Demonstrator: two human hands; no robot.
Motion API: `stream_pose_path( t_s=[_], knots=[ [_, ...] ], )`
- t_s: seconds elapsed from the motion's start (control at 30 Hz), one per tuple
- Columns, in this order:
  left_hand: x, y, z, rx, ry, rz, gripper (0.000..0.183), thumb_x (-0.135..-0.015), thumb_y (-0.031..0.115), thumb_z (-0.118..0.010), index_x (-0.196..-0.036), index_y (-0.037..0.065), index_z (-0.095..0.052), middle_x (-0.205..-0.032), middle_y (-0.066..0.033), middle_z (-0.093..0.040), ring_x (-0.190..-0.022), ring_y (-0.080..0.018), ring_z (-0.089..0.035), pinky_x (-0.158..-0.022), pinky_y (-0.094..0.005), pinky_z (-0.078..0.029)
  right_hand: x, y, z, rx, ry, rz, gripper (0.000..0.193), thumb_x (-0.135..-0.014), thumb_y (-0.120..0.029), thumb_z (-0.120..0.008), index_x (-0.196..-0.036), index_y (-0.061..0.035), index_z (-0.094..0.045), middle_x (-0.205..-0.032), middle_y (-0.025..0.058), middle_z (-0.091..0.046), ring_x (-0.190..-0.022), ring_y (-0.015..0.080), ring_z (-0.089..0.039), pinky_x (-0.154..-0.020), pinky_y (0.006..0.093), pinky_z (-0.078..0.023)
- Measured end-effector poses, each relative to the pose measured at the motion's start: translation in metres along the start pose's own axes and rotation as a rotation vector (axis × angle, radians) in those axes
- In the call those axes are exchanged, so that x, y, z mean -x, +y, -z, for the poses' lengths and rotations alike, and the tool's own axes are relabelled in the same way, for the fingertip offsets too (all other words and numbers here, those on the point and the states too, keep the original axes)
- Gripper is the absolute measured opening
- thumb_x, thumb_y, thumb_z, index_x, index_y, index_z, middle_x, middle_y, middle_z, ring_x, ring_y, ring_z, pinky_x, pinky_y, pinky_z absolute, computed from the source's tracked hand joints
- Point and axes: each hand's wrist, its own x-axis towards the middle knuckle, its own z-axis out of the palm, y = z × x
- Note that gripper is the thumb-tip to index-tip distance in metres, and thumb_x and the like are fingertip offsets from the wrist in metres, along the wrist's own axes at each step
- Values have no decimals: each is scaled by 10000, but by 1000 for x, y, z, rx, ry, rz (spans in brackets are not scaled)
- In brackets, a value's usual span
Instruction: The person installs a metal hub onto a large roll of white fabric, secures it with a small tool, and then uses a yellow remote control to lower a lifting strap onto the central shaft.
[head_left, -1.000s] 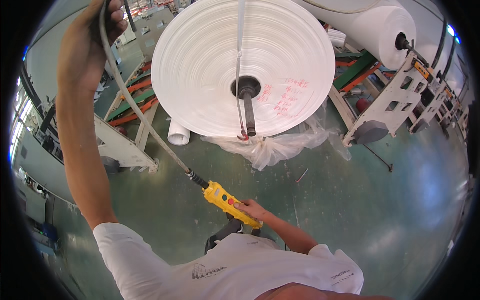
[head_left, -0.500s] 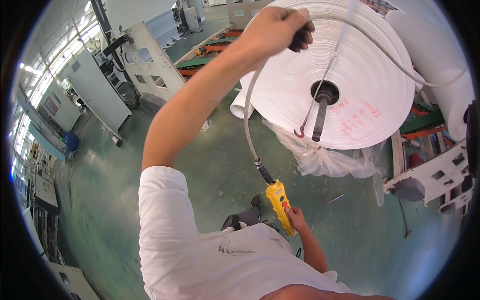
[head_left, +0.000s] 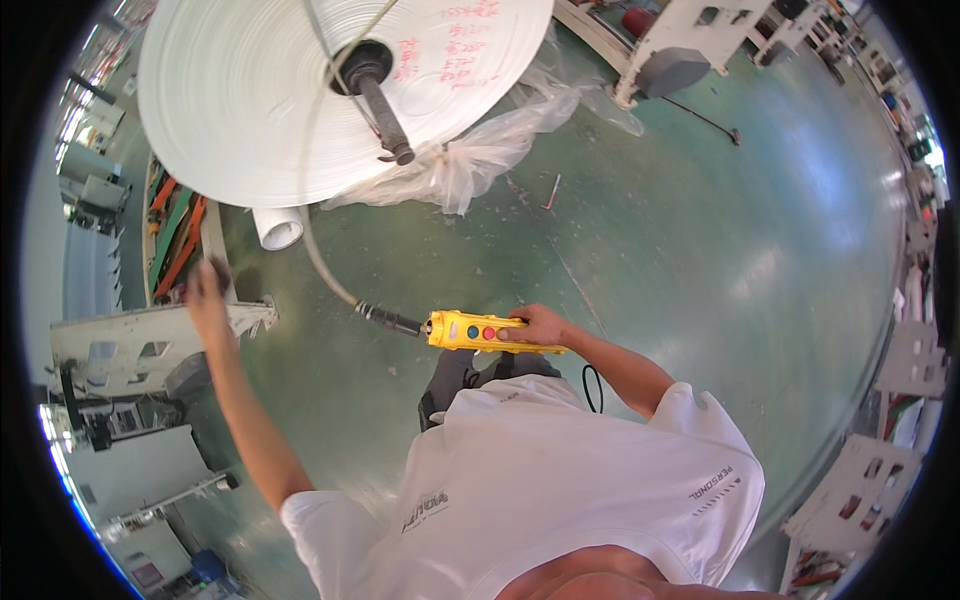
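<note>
My right hand (head_left: 540,325) is wrapped round a yellow pendant control (head_left: 465,331), its thumb beside the red button. The pendant lies sideways in front of my waist. From its dark sleeve a pale cable (head_left: 322,265) curves up past a huge white roll (head_left: 230,110). My left hand (head_left: 207,290), smeared by motion, is out to the left with the arm extended, apart from the cable. Its fingers do not show clearly. A dark shaft (head_left: 385,118) sticks out of the roll's core, and a strap hangs across the core beside it.
Crumpled clear plastic film (head_left: 465,165) lies under the roll beside a white tube (head_left: 277,228). A pale machine frame (head_left: 140,350) stands at the left, another (head_left: 690,45) at the upper right. A thin rod (head_left: 705,120) and a small pen-like stick (head_left: 552,190) lie on the green floor.
My left hand has come down from the cable and swung out to the left. The view has turned, placing the roll at upper left. My right hand keeps the pendant, now lying sideways.
</note>
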Motion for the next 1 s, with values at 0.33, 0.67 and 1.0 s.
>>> stream_pose_path(
  t_s=[0.33,0.67,1.0],
  knots=[
    [322,-374,16,549,8,1209,237,-926,161,-470,-717,61,-518,-633,-83,-508,-581,-216,-502,-583,-379,-474,4,9,52,-563,269,-127,628,-856,-492,-592,-1150,62,-597,-883,106,-659,-809,167,-610,-708,315,-488],
    [203,-385,-85,425,-71,1464,227,-931,167,-475,-745,47,-530,-660,-91,-533,-603,-226,-520,-581,-382,-469,-57,-13,124,-784,444,-203,588,-905,-530,-523,-1078,26,-601,-844,81,-659,-704,135,-621,-644,277,-506],
    [-58,-379,-329,322,-594,803,267,-980,193,-454,-829,-3,-554,-724,-108,-584,-640,-237,-566,-583,-388,-479,-73,-27,208,-923,674,-169,621,-879,-538,-565,-1125,30,-615,-888,92,-669,-725,140,-623,-644,283,-508]
  ],
)
